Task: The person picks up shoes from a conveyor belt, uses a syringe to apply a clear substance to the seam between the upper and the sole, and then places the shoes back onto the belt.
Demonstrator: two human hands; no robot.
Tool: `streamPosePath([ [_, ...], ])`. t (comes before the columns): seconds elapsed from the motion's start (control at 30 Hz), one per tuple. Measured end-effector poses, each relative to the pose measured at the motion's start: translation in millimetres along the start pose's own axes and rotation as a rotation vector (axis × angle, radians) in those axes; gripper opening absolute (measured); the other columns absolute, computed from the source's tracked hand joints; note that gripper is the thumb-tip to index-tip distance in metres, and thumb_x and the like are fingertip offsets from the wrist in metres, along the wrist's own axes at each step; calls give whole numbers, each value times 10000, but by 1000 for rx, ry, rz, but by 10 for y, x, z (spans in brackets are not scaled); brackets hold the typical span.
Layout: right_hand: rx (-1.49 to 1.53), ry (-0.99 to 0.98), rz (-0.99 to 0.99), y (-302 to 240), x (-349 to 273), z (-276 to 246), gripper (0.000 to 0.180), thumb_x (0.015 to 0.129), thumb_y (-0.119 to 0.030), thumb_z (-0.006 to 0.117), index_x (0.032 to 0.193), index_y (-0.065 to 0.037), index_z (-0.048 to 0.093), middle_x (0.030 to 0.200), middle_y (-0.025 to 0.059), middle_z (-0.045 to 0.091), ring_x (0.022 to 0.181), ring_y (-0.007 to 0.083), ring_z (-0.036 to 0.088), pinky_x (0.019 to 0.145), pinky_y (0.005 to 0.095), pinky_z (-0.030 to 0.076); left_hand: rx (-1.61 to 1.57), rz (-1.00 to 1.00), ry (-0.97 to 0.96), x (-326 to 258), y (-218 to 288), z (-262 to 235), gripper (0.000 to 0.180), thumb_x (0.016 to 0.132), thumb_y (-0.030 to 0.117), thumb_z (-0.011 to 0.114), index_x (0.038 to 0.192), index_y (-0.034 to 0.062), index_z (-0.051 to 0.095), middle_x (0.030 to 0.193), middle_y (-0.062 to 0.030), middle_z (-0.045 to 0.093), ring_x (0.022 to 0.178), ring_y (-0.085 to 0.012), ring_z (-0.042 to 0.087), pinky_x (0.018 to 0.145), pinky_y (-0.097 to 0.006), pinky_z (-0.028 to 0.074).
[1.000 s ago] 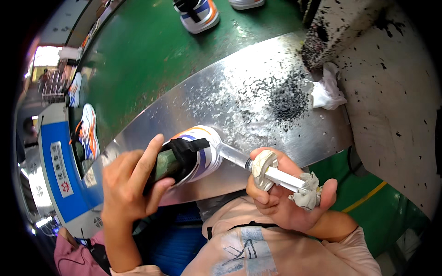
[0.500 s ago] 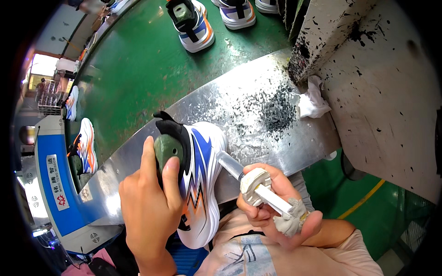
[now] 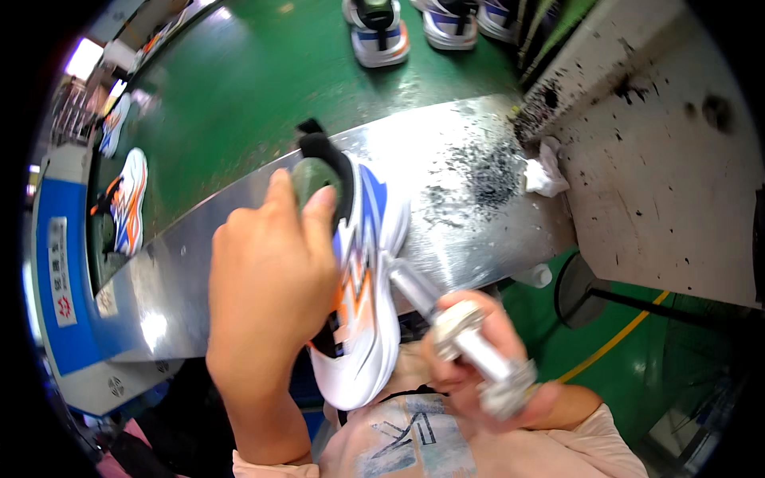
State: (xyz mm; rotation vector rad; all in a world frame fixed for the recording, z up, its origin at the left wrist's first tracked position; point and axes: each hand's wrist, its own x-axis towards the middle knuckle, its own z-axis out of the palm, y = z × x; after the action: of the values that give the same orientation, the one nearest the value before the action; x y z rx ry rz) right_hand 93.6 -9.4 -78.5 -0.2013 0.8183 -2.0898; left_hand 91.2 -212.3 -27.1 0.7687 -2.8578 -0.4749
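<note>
My left hand [image 3: 267,267] is closed on a white, blue and orange sneaker [image 3: 368,315], gripping it at the collar around a dark green shoe last [image 3: 317,177] set inside. The sneaker's heel points away from me, its toe toward my body, and its sole side faces right. In my right hand [image 3: 504,331] is a clear syringe [image 3: 416,288] with whitish wrapping around its flange and plunger end. Fingers hook around the flange while the thumb lies at the plunger end. The syringe tip is at the sneaker's sole edge, midway along; whether it touches is blurred.
Under the sneaker lies a metal ledge [image 3: 231,219], spotted black near a crumpled white cloth [image 3: 546,169]. Beyond is a green surface [image 3: 255,88] with several similar sneakers, including one at left [image 3: 129,201]. A stained pale machine panel [image 3: 661,175] rises at right.
The view has shifted, so the ledge and far sneakers sit differently. Both hands keep their grips, and the syringe tip stays at the sole edge, slightly nearer the toe.
</note>
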Motion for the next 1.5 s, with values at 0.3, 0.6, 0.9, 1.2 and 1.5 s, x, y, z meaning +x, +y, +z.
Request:
streamPosePath([
  [0.3,629,-53,293,-167,858,-589,831,820,-718,473,1279,-26,436,792,15,389,634,115,276,515,248,251,-179,629,-113,-397,-550,-201,486,726,210,745,1173,85,604,1403,-228,403,1363,-411,318,1085,-592,268],
  [0.6,-102,-317,775,-142,1553,655,1131,703,-914,323,1300,45,381,719,28,411,542,68,298,421,191,233,-79,665,476,-1154,-1452,15,211,753,95,657,921,131,535,925,-97,526,920,-293,645,803,-464,582],
  [0.9,-483,-358,813,-398,1181,878,1237,636,-904,461,1369,84,323,912,47,466,697,60,360,571,183,290,77,384,452,-1593,-1266,322,253,868,199,667,1072,185,517,1142,-19,611,1020,-232,636,950,-382,492],
  [1.2,-559,-71,792,-789,700,693,1310,468,-889,608,1325,71,360,940,72,488,733,74,424,609,180,330,133,388,457,-1605,-1264,336,209,895,183,617,1076,156,518,1122,-51,621,1010,-277,640,971,-443,470],
  [1.5,-275,-203,369,-738,158,5,1257,610,-901,532,1333,100,300,838,65,463,719,96,413,600,223,301,161,446,478,-1407,-1212,236,176,910,150,585,1052,64,529,1050,-134,650,956,-367,655,866,-502,530],
])
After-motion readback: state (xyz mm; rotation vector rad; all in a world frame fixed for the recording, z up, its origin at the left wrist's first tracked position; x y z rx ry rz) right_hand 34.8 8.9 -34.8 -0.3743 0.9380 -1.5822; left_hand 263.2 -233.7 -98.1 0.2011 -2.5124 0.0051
